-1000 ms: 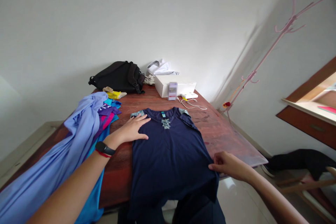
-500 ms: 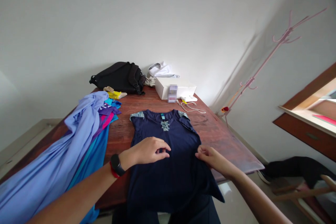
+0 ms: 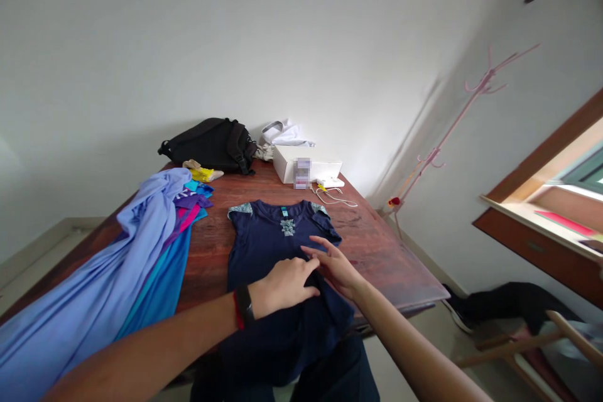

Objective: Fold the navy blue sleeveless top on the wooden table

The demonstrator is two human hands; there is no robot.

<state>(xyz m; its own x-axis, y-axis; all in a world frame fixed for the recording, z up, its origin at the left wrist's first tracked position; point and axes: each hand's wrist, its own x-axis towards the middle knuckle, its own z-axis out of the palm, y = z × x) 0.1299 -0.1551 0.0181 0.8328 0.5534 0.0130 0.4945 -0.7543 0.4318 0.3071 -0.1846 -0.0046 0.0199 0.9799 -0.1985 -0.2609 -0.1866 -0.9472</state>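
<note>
A navy short-sleeved top [image 3: 277, 251] with patterned shoulder panels and a beaded neck motif lies on the wooden table [image 3: 377, 251], its lower part hanging over the near edge. My left hand [image 3: 282, 286], with a black wristband and red thread, is curled on a fold at the top's middle. My right hand [image 3: 334, 267] sits just beyond it, fingers apart, its fingertips over the top's right side. The hands nearly touch.
A heap of periwinkle cloth [image 3: 127, 251] and teal and purple garments [image 3: 188, 204] lies on the table's left. At the far end are a black backpack [image 3: 211, 144] and a white box [image 3: 292, 166]. A pink coat rack [image 3: 452, 125] stands by the right wall.
My hands have moved closer together over the top's middle. Its right side is now drawn inward into a fold. The view has tilted slightly.
</note>
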